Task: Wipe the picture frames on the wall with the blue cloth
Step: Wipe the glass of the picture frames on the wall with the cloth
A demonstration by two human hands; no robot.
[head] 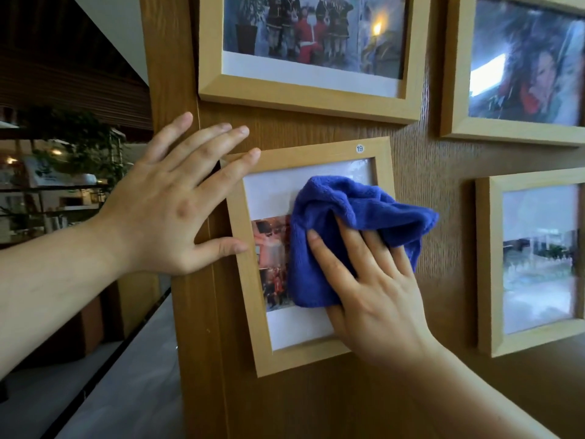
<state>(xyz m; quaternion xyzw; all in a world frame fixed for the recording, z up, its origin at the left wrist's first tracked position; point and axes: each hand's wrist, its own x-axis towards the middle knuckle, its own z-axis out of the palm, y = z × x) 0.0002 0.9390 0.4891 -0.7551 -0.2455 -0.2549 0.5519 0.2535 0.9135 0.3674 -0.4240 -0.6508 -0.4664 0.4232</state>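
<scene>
A small light-wood picture frame point(250, 299) with a round "19" sticker hangs on the brown wooden wall. My right hand point(376, 289) presses the blue cloth point(342, 217) flat against its glass, covering most of the photo. My left hand point(171, 198) lies open with fingers spread, the thumb and fingertips touching the frame's left edge and top left corner. Three more wooden frames hang around it: one above point(304, 99), one at the upper right point(456, 128) and one at the right point(487, 264).
The wall panel point(196, 343) ends at a vertical edge just left of the small frame. Beyond that edge lies a dim room with shelves and green plants point(76, 144), and a pale floor or ledge point(120, 375) below.
</scene>
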